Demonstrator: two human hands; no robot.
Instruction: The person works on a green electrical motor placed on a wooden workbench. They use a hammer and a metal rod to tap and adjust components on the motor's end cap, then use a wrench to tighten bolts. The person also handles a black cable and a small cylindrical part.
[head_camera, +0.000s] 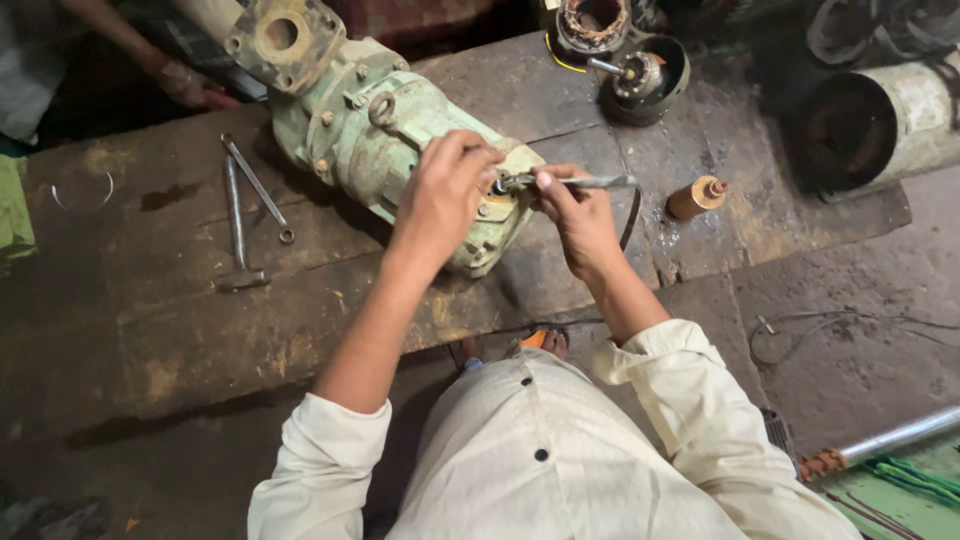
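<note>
A pale green cast-metal pump body (375, 130) lies on a dark, oily wooden workbench (150, 330), its square flange pointing to the far left. My left hand (445, 190) rests on the near end of the pump, fingers curled over its end cover. A grey metal wrench (590, 182) is gripped in my right hand (580, 220), and its head meets the pump's end just under my left fingertips. The exact point where the tool bites is hidden by my fingers.
A hammer (236, 235) and a slim wrench (258, 188) lie on the bench left of the pump. A small brown spool (697, 197), a motor part with copper windings (640, 70) and a large metal cylinder (890, 120) sit to the right. Another person's hand (185, 82) shows at top left.
</note>
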